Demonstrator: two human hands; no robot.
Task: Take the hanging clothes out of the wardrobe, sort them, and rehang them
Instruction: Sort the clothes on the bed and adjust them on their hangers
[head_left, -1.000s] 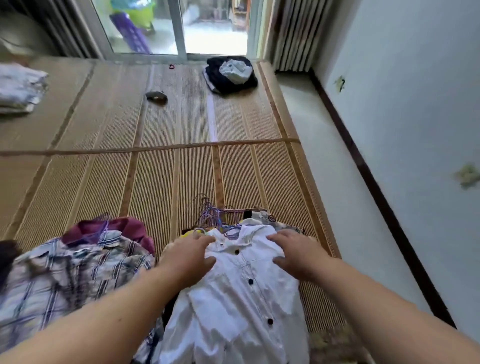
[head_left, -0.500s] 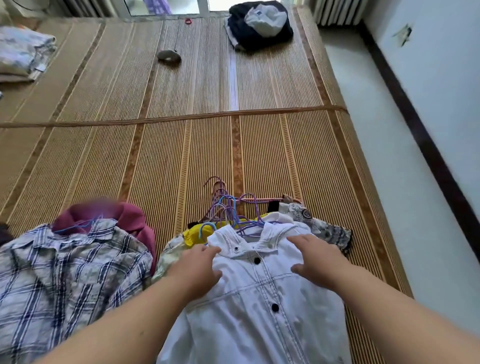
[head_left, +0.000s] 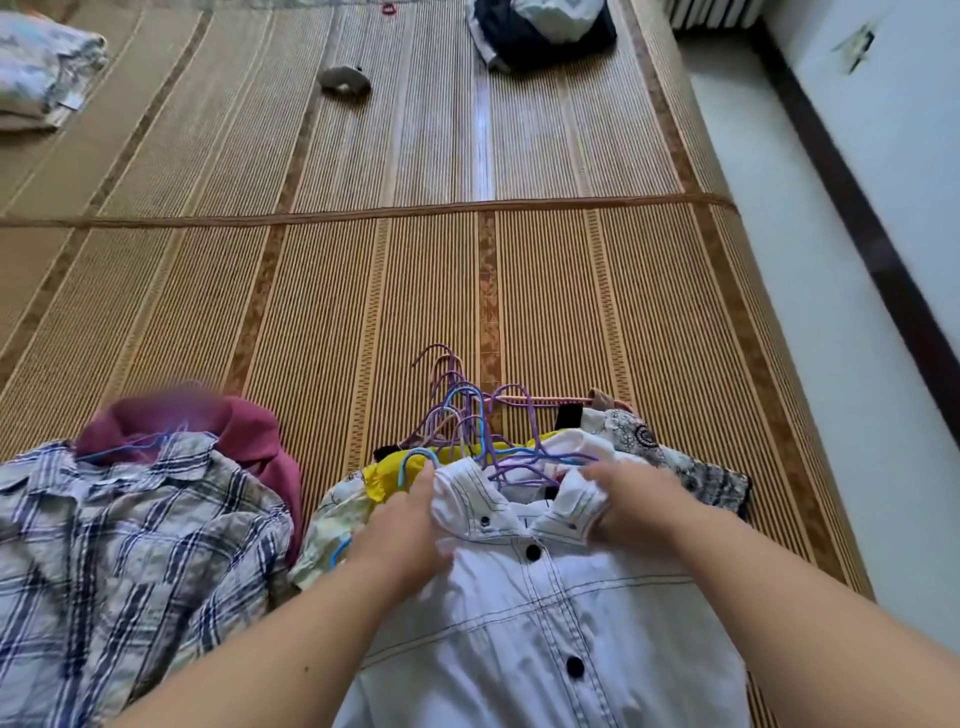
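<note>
A person's two hands work at the collar of a white shirt (head_left: 545, 623) with dark buttons, which lies face up at lower centre of the frame on top of a heap of clothes on a woven straw mat (head_left: 363, 286). The left hand (head_left: 400, 525) curls around the shirt's left collar edge and shoulder. The right hand (head_left: 639, 509) has the right collar point bunched in its closed fingers.

Just above the collar a tangle of purple and blue hangers (head_left: 467, 415) fans out over the mat, with a yellow garment (head_left: 387, 475) and a black-and-white patterned garment (head_left: 675, 457) showing beneath the shirt. At lower left a plaid shirt (head_left: 119, 545) lies over a maroon garment (head_left: 244, 431), set apart from the heap by a strip of mat.

At the top edge sits a dark bundle of clothes (head_left: 540, 36), folded fabric (head_left: 41, 67) lies at upper left, and a small grey object (head_left: 344, 80) lies between them. A pale floor (head_left: 810, 312) and a dark baseboard (head_left: 857, 218) run down the right side.
</note>
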